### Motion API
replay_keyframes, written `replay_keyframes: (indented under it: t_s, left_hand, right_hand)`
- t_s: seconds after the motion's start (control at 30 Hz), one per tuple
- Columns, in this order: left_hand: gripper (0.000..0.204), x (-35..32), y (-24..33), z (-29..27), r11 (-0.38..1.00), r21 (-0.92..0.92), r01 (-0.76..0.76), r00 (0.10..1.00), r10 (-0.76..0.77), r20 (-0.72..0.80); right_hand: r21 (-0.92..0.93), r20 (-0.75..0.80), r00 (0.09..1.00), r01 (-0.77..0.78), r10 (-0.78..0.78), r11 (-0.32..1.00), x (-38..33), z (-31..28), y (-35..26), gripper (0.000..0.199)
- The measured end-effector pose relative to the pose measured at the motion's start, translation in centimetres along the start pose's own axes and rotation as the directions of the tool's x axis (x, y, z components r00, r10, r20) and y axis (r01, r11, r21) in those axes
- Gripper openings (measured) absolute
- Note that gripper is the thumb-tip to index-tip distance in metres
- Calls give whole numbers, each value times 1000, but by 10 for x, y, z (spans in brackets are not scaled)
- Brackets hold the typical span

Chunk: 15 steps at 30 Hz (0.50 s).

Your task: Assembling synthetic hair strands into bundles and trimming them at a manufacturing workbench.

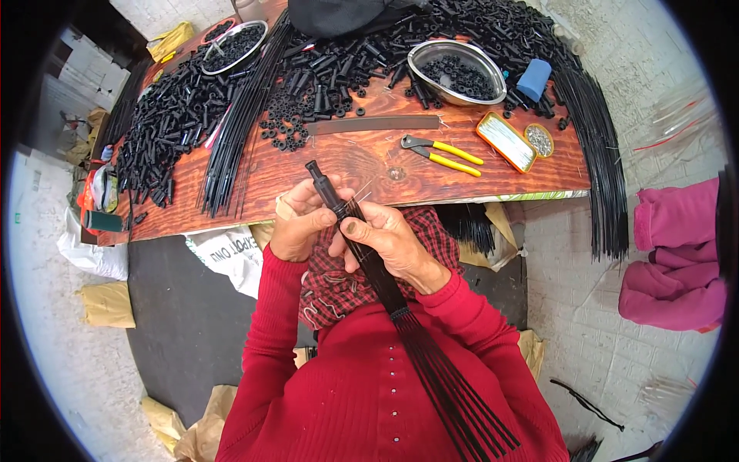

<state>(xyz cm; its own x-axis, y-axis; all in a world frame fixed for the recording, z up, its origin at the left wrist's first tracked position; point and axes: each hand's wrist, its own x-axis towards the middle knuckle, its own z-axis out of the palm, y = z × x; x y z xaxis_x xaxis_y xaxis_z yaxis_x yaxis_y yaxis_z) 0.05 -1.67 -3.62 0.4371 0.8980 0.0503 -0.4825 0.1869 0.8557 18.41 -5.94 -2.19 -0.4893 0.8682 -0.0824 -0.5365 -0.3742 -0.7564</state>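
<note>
Ref pt: yellow-handled cutter (443, 156), lying on the table (369, 164). Work: blk tube (326, 190) meeting blk rod bundle (381, 281), both being held on the near side of the cutter and to its L. L hand (299, 225) is gripping the tube, fingers curling around, thumb lying alongside. R hand (399, 246) is gripping the bundle's upper end, thumb pressing on top; underside finger contact is being hidden, cannot tell. Long axis is running diagonally: tube end is pointing far and L, rods are fanning near and R, w/ dark collar (399, 313) partway. Thin wires (364, 192) are projecting next to R thumb, slanting toward the cutter's side; R hand is sitting nearer the cutter, L hand farther. Steel bowl (471, 99) w/ small blk rings (454, 71) is standing beyond the cutter; orange-rimmed tray (493, 145) w/ pale pins (505, 141) is lying to its R
</note>
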Motion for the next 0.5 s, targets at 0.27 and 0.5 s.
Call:
replay_keyframes:
  t_s: [0.27,0.5]
  left_hand:
    - [59,20,-5,21,974,224,-37,974,85,-208]
    - [107,-3,14,36,899,338,-278,958,237,158]
  right_hand:
    - [-1,-168,981,94,-93,996,31,-23,4,28]
    - [-319,-358,750,462,-556,828,88,-34,-21,15]
